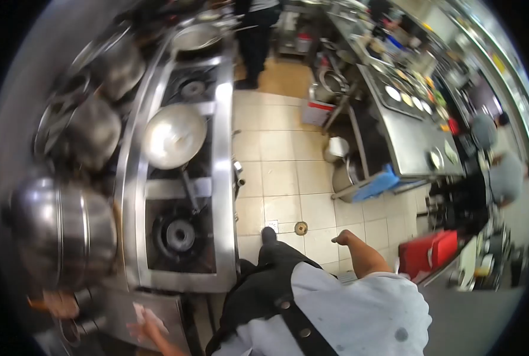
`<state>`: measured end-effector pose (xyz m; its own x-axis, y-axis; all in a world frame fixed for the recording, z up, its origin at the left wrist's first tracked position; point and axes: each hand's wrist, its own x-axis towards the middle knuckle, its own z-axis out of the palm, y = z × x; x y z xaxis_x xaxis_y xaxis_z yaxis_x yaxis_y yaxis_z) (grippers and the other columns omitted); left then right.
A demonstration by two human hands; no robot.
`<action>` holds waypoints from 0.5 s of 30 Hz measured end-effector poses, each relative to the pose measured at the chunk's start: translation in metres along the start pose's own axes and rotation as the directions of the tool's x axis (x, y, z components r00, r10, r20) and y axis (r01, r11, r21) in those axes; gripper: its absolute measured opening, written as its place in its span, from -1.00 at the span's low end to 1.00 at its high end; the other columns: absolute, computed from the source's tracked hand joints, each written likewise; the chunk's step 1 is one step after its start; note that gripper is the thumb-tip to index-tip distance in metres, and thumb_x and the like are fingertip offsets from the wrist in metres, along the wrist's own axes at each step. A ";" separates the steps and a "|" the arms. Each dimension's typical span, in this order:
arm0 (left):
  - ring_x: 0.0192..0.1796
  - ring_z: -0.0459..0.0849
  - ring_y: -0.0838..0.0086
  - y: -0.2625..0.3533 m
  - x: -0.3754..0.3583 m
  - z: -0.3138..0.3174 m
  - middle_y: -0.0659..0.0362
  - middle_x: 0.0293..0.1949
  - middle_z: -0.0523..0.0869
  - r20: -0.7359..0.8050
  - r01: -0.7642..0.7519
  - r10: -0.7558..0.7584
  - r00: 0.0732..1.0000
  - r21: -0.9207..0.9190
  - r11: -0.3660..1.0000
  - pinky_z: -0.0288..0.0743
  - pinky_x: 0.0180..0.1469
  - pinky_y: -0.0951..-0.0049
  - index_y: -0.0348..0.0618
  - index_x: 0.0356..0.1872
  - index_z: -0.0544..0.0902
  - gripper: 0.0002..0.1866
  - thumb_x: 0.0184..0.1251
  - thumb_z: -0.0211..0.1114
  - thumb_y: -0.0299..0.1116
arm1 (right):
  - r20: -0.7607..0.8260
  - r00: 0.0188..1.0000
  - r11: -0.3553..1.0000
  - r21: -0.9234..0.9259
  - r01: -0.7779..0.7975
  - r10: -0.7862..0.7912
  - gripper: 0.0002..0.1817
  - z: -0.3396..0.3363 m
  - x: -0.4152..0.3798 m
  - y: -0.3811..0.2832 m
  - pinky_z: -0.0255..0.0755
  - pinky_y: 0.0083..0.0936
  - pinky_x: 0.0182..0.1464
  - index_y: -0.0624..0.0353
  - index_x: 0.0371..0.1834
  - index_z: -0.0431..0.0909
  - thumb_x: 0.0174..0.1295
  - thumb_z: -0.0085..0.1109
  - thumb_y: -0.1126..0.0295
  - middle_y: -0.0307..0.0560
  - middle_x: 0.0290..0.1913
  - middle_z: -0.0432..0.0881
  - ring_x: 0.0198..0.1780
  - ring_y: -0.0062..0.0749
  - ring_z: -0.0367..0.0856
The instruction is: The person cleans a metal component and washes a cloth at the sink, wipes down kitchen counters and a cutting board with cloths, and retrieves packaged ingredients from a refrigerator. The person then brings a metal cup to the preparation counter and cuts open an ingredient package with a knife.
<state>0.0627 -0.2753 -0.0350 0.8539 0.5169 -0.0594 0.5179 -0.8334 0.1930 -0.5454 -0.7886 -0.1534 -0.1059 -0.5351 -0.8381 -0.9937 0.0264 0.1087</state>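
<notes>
My left hand (150, 328) is low at the left, over the steel counter (113, 317) beside the near end of the stove. A small whitish folded cloth (140, 311) is in its fingers. My right hand (342, 238) hangs at my right side above the tiled floor, its fingers mostly turned out of view. On the stove (223, 178) to my left sits a wide metal wok (174, 137), its handle pointing back toward me. The nearest burner (180, 235) has no pan on it.
A large steel pot (62, 231) and several pans line the left wall. On the right stand a steel worktable (410, 142) with dishes, a blue cloth (377, 183) and a red box (428, 255). People are at the far end (255, 41) and right (505, 178).
</notes>
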 end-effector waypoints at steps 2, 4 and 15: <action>0.57 -0.21 0.15 0.042 -0.038 -0.047 -0.07 0.54 -0.16 -0.005 0.069 -0.070 0.998 -0.114 0.991 -0.16 0.50 0.16 -0.15 0.50 0.01 -0.08 0.28 0.25 0.08 | 0.087 0.996 0.997 -0.080 -0.017 0.024 -0.24 0.039 0.064 0.029 0.29 -0.17 0.33 0.20 0.20 0.51 0.13 0.19 -0.21 0.12 0.34 0.39 0.38 0.01 0.33; 0.57 -0.21 0.09 0.062 -0.052 -0.063 -0.05 0.54 -0.18 0.023 -0.041 0.043 0.999 -0.064 0.997 -0.18 0.49 0.06 -0.13 0.51 -0.04 -0.04 0.25 0.20 0.16 | 0.023 1.000 0.999 -0.044 0.018 -0.017 -0.25 0.060 0.091 0.055 0.30 -0.24 0.32 0.25 0.13 0.56 0.13 0.14 -0.23 0.15 0.27 0.46 0.33 -0.01 0.38; 0.36 0.33 -0.03 0.253 -0.352 -0.089 -0.18 0.37 0.31 0.286 -0.791 0.765 0.577 -0.039 0.611 0.19 0.37 0.07 -0.29 0.41 0.21 -0.05 0.26 0.04 0.37 | -0.600 0.765 0.587 0.714 0.381 0.233 -0.24 -0.047 0.173 0.118 0.26 -0.29 0.34 0.36 0.17 0.46 0.08 0.27 -0.08 0.28 0.18 0.51 0.28 0.00 0.43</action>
<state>-0.1118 -0.6505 0.1222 0.9033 -0.3954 -0.1666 -0.3610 -0.9102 0.2031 -0.6797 -0.9182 -0.2604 -0.2907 -0.9101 -0.2955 -0.6495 0.4144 -0.6374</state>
